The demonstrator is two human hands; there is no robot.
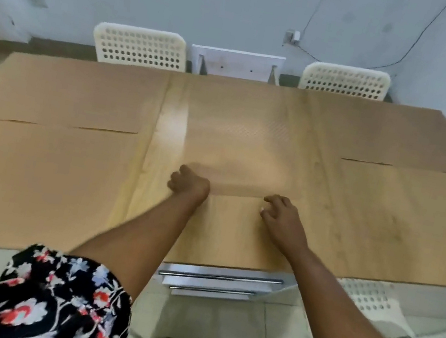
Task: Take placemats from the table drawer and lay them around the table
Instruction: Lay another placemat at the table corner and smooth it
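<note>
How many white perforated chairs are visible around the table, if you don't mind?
3: one chair at the far left, another at the far right, a third near right, partly tucked under the table. Others may be hidden.

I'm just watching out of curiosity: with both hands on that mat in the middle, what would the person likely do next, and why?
Probably let go and flatten it. The middle placemat looks blurred and mid-slide under the left hand and right hand, while four other mats already lie flat.

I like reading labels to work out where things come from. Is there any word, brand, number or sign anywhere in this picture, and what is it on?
None can be read: the placemats, table, chairs, drawer front and wall socket show no print, and the floral sleeve bears only a pattern.
</note>
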